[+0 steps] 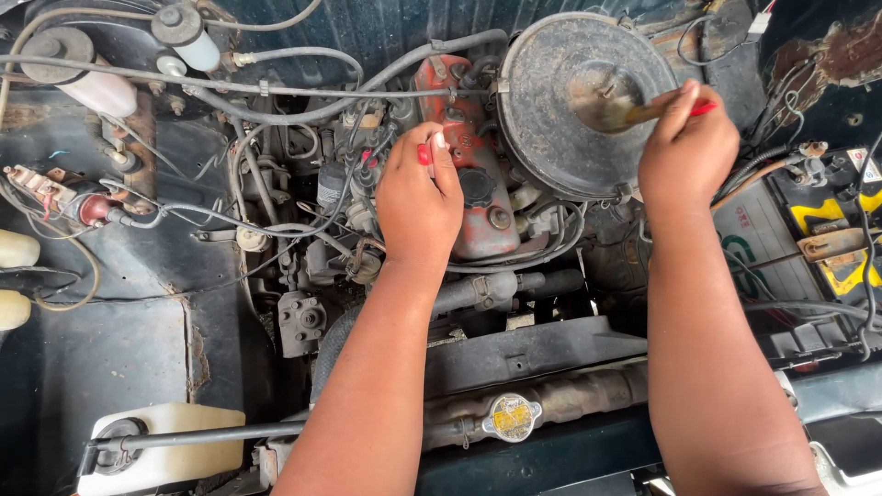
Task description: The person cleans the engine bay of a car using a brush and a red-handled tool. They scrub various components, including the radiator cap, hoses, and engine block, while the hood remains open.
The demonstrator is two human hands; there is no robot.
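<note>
Our right hand (pixel 689 138) is closed on a brush (pixel 634 112), its long axis running left to the bristles on the round air-cleaner lid (pixel 551 138), far right. Our left hand (pixel 418 197) rests loosely curled on the red valve cover (pixel 478 225), holding nothing we can see.

**Open engine bay of an old car, likely a garage or repair yard**

View looks straight down into an engine compartment. Red valve cover (pixel 470 156) in the middle, round dusty air cleaner housing (pixel 579 101) beside it. Radiator cap (pixel 513 418) at the front edge, white coolant reservoir (pixel 170 450) in the corner, battery (pixel 808 248) on the far side. Hoses and ignition wires (pixel 276 211) run everywhere. Rust patches on the dark inner fender panel (pixel 110 367), grime throughout. Daylight; the building around it is out of view.
</note>
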